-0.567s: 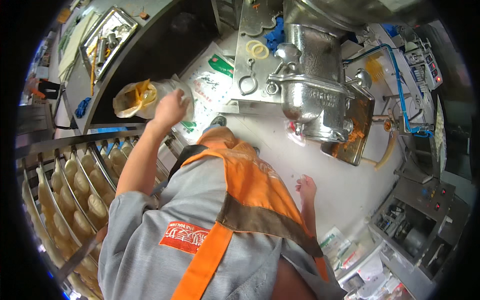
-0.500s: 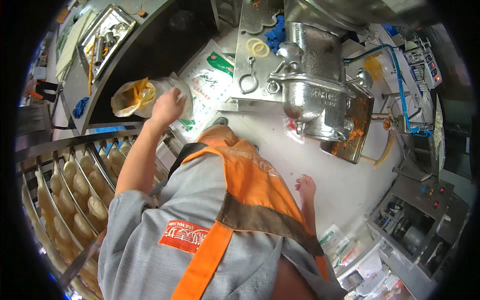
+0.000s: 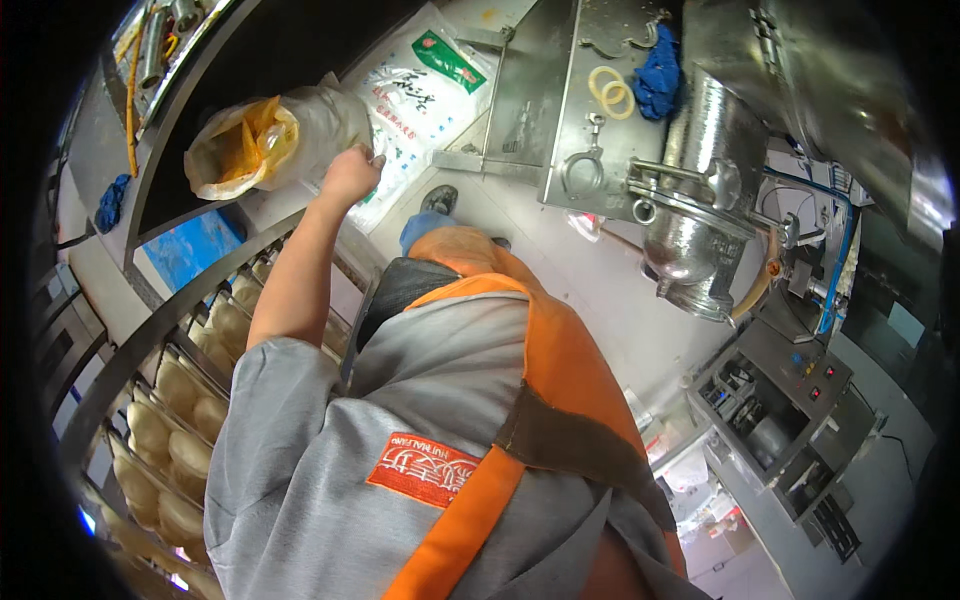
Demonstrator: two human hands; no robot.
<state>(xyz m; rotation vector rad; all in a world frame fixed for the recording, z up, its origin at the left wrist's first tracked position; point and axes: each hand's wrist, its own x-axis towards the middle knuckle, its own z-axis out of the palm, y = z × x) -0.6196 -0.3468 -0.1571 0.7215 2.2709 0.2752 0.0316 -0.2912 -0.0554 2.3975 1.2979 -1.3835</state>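
My left hand (image 3: 350, 175) is stretched out ahead at the end of a bare forearm, its fingers curled on the lower end of a clear plastic bag (image 3: 300, 125). The bag lies on its side on a dark shelf edge and holds yellow-orange material (image 3: 248, 140). Just right of the hand lies a white sack with green print (image 3: 425, 80). My right hand is out of sight, hidden behind my grey shirt and orange apron (image 3: 540, 380).
A metal rack (image 3: 130, 350) at the left carries trays of pale dough pieces (image 3: 170, 390). At the right stands a steel machine (image 3: 700, 190) with a steel plate, two pale rings (image 3: 608, 90) and a blue cloth (image 3: 655, 80). A grey control box (image 3: 790, 400) is lower right.
My head has shifted, so the bag and machine look nearer. My left hand stays on the plastic bag. My right hand, earlier seen by my hip, is no longer visible.
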